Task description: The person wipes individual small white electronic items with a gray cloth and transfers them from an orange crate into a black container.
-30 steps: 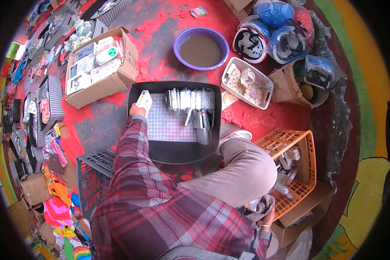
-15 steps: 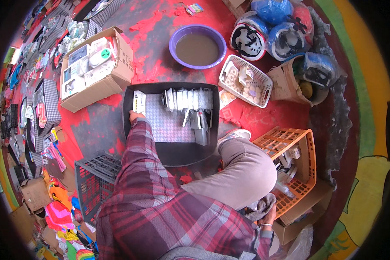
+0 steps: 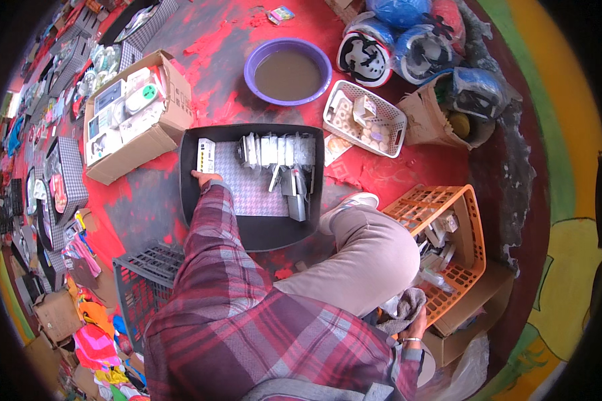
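Observation:
My left hand (image 3: 208, 178) reaches into a black bin (image 3: 254, 234) with a houndstooth-patterned bottom. It is closed at the near end of a slim white box with dark and yellow marks (image 3: 206, 156), which lies along the left wall; my fingers are partly hidden. Along the bin's right side stand several clear-wrapped packs (image 3: 277, 150) in a row, with grey flat packs (image 3: 294, 194) below them. My right hand (image 3: 416, 326), low on the right, grips a grey cloth (image 3: 406, 311) beside an orange basket (image 3: 471, 257) tipped on its side with small white items inside.
A cardboard box of white packaged goods (image 3: 137, 150) stands at left, and a purple basin of murky water (image 3: 324, 70) beyond the bin. A white basket with rolls (image 3: 398, 144) and wrapped helmets (image 3: 364, 60) lie far right. A dark crate (image 3: 137, 287) sits near my left arm.
The whole view has shifted slightly, so the bin and basin appear farther left. My left hand stays in the bin by the white box; my right hand still holds the cloth.

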### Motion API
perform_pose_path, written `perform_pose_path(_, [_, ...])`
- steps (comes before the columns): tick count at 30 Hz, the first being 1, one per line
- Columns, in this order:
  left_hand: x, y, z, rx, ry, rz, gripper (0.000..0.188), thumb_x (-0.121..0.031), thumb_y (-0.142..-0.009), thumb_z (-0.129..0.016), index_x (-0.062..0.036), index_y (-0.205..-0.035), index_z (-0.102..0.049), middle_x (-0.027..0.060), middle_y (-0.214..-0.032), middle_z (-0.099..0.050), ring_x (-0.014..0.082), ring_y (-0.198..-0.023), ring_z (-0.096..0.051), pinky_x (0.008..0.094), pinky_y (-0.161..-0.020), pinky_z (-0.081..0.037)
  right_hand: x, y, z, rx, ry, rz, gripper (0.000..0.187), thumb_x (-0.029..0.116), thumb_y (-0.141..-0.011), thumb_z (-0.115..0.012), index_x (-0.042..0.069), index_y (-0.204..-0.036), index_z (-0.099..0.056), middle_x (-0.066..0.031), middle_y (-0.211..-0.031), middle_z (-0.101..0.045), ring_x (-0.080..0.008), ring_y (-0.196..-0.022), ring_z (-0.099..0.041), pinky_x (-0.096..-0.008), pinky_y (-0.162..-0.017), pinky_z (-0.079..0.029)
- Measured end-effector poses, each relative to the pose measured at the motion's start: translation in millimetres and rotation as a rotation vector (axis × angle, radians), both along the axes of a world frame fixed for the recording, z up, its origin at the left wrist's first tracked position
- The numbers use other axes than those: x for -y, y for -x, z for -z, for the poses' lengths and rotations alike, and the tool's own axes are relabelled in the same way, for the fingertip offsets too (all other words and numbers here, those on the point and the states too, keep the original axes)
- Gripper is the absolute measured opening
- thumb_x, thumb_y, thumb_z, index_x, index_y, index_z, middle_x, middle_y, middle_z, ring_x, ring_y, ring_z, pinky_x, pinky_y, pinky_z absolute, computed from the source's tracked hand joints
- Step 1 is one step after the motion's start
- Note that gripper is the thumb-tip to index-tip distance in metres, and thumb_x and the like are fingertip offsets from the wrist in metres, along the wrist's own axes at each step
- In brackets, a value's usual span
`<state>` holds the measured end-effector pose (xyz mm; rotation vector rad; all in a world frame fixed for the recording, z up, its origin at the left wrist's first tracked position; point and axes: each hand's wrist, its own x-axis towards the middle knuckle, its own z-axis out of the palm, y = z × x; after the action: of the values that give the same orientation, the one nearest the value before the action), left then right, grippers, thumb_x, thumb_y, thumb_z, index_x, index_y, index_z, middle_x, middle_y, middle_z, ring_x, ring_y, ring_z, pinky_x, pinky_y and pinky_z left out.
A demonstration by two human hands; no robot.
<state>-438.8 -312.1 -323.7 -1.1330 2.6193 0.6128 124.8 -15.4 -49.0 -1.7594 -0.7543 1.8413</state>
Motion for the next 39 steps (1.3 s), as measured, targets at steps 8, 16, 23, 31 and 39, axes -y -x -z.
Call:
perform_pose_path(8, [-22.4, -42.1, -27.1, -0.266, -0.161, 0.475, 0.031, -0.024, -0.079, -0.058, 0.0003, -0.099, -0.057, 0.0225, -0.095, -0.061, 0.0379, -0.085, -0.06, 0.0439, -0.075, -0.046, 4.0, -21.4, 1.0, -0.082, -0.034, 0.117, 0.037, 0.034, -0.089, -0.05, 0.006, -0.113, -0.056, -0.0082, -0.108, -0.061, -0.024, -0.095, -0.059, -0.0383, -0.082, -0.05])
perform_pose_path(16, [-159.2, -142.6, -155.5, -0.185, -0.594, 1.165, 0.03, -0.031, -0.081, -0.055, -0.0019, -0.077, -0.063, 0.0189, -0.072, -0.062, 0.0338, -0.068, -0.06, 0.0399, -0.063, -0.045, -3.0, -58.6, -10.2, -0.303, -0.102, 0.238, 0.031, 0.03, -0.09, -0.052, 0.006, -0.109, -0.058, -0.0075, -0.097, -0.063, -0.0209, -0.084, -0.061, -0.0341, -0.073, -0.052])
perform_pose_path(23, [-301.6, -147.4, -338.2, -0.55, -0.864, 1.727, 0.026, -0.023, -0.085, -0.053, 0.0004, -0.078, -0.06, 0.0144, -0.066, -0.058, 0.02, -0.059, -0.056, 0.033, -0.057, -0.044, -21.0, -108.5, -116.6, -0.724, -0.433, 0.057, 0.051, 0.041, -0.088, -0.05, 0.003, -0.122, -0.046, -0.0111, -0.116, -0.055, -0.0255, -0.099, -0.056, -0.0384, -0.084, -0.047])
perform_pose_path(31, [-442.1, -294.2, -447.6, -0.387, -0.718, 2.253, 0.026, -0.024, -0.083, -0.051, -0.0011, -0.087, -0.063, 0.018, -0.078, -0.061, 0.0285, -0.075, -0.061, 0.0373, -0.068, -0.047, -49.5, -113.4, -103.8, -0.508, -0.621, -0.254, 0.032, 0.035, -0.093, -0.046, 0.006, -0.104, -0.052, -0.007, -0.102, -0.056, -0.0178, -0.094, -0.054, -0.0304, -0.087, -0.042])
perform_pose_path(39, [-517.8, -388.7, -284.0, -0.01, -0.04, 2.623, 0.031, -0.027, -0.077, -0.053, -0.0043, -0.093, -0.066, 0.0189, -0.093, -0.063, 0.0337, -0.089, -0.061, 0.041, -0.08, -0.047, -64.9, -117.7, -147.4, 0.848, -0.569, -0.494, 0.028, 0.035, -0.081, -0.051, 0.009, -0.09, -0.058, -0.0095, -0.087, -0.06, -0.0248, -0.083, -0.058, -0.0366, -0.075, -0.046])
